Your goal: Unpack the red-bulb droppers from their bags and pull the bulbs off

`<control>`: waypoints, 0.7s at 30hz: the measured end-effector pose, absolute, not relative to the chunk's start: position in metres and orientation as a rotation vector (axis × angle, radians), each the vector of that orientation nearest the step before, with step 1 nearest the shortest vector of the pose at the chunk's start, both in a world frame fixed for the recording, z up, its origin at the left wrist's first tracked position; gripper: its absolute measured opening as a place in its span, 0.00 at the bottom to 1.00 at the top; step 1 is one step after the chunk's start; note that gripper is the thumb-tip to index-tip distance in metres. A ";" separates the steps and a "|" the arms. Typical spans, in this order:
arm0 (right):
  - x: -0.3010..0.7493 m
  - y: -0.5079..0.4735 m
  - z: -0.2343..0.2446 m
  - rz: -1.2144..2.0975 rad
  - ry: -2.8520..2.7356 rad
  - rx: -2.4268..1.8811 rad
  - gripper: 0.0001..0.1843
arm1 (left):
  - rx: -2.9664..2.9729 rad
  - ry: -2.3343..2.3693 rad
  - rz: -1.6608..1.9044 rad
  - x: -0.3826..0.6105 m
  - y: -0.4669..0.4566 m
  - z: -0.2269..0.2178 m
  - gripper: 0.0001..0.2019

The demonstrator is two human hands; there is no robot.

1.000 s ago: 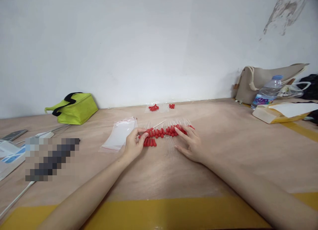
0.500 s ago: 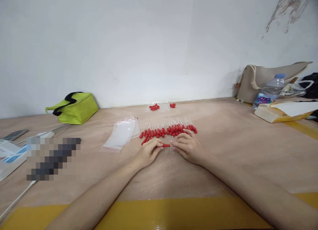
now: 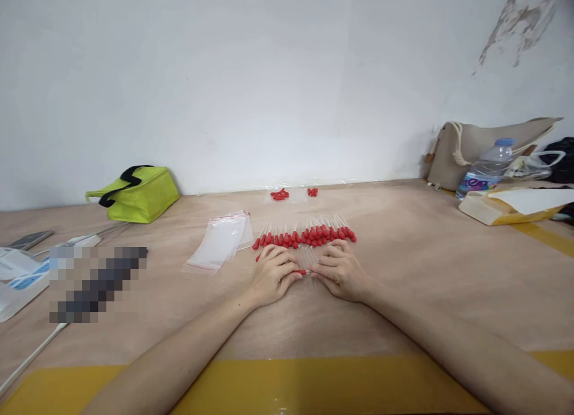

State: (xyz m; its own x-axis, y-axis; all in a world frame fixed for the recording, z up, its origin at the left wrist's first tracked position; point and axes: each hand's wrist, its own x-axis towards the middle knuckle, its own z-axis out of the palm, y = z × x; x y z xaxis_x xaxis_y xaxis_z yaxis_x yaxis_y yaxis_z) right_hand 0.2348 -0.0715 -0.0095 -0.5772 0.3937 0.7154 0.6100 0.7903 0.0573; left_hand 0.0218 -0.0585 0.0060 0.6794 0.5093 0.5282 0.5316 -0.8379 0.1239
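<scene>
My left hand (image 3: 275, 275) pinches a red rubber bulb (image 3: 302, 272) between thumb and fingers. Facing it, my right hand (image 3: 341, 271) pinches a thin clear dropper tube (image 3: 309, 272), its end at the bulb's mouth; how far it sits inside I cannot tell. Several loose clear tubes (image 3: 306, 255) lie between the two hands. Just beyond is a row of droppers (image 3: 317, 233), their red bulbs toward me and clear stems pointing to the wall. Another red bulb (image 3: 258, 258) is partly hidden behind my left hand.
Clear zip bags (image 3: 218, 243) lie left of the droppers. Small piles of red bulbs (image 3: 280, 194) rest on plastic near the wall. A lime bag (image 3: 146, 194) stands at left. A water bottle (image 3: 487, 167), beige bag (image 3: 452, 155) and yellow envelope (image 3: 506, 214) are at right.
Both hands have come slightly lower toward me, with the bulb and tube between them. Less of the bulb shows now, and my left hand's fingers lie further over it.
</scene>
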 end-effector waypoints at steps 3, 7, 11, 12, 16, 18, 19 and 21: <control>0.235 -0.072 -0.008 -0.389 -2.266 -0.730 0.08 | -2.852 -0.878 -0.853 0.021 -0.060 0.006 0.11; 0.235 -0.073 -0.008 -0.386 -2.273 -0.740 0.09 | -2.867 -0.860 -0.823 0.021 -0.061 0.007 0.11; 0.236 -0.074 -0.008 -0.381 -2.283 -0.742 0.10 | -2.854 -0.808 -0.815 0.020 -0.063 0.008 0.10; 0.236 -0.074 -0.008 -0.379 -2.286 -0.742 0.10 | -2.849 -0.791 -0.813 0.020 -0.064 0.008 0.10; 0.236 -0.076 -0.007 -0.361 -2.291 -0.745 0.10 | -2.823 -0.730 -0.825 0.021 -0.066 0.008 0.08; 0.238 -0.076 -0.008 -0.350 -2.289 -0.745 0.10 | -2.816 -0.710 -0.833 0.020 -0.066 0.008 0.07; 0.239 -0.076 -0.008 -0.345 -2.285 -0.746 0.10 | -2.815 -0.703 -0.842 0.019 -0.067 0.008 0.07; 0.244 -0.074 -0.010 -0.333 -2.255 -0.764 0.10 | -2.812 -0.720 -0.865 0.014 -0.066 0.008 0.07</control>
